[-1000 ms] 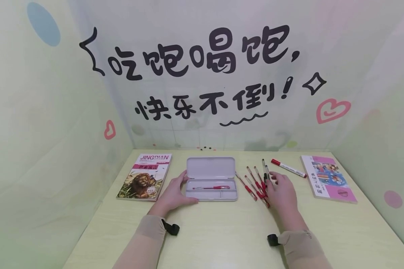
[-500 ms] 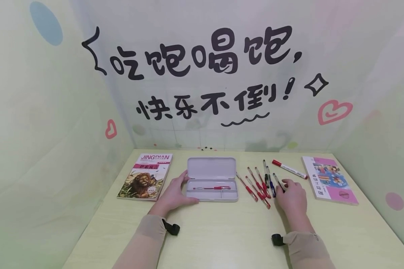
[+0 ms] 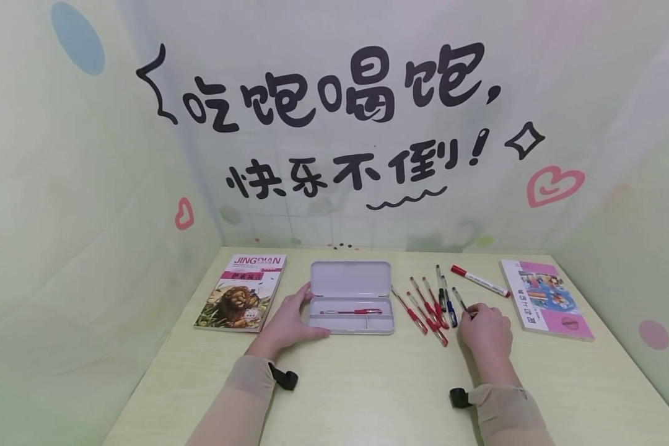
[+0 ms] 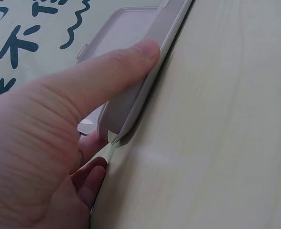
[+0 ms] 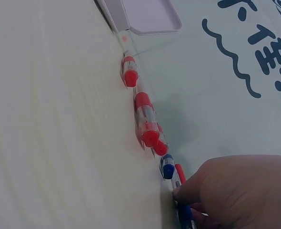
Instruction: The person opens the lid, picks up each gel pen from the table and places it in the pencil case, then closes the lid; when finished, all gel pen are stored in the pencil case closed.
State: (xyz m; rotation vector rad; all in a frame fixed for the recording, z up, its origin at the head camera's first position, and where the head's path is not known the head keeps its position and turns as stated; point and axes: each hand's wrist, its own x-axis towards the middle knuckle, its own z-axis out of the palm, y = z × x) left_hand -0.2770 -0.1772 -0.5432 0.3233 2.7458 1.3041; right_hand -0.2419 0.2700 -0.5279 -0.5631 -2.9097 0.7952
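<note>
A pale lilac pencil case (image 3: 379, 326) lies with its lid raised, in the middle of the table in the head view. One red gel pen (image 3: 351, 311) lies in its long compartment. My left hand (image 3: 285, 325) grips the case's left end, thumb (image 4: 147, 50) on the front wall, fingers partly hidden behind it. My right hand (image 3: 486, 334) pinches a blue pen (image 5: 185, 214) near its lower end; the pen's clear part (image 3: 459, 298) points away from me. Just left of that hand lie another blue pen (image 3: 450, 311), a black pen (image 3: 441, 297) and several red pens (image 3: 415, 319).
A red-capped marker (image 3: 482, 280) lies beyond my right hand. To the right is a pink-and-white book (image 3: 546, 298); at the left, a book with a lion cover (image 3: 240, 297). Printed walls (image 3: 334, 223) close off the table's back and sides.
My right hand has moved rightward off the black and blue pens, which now show. Its fingers have since drawn in on the blue pen furthest right. My left hand stays on the pencil case.
</note>
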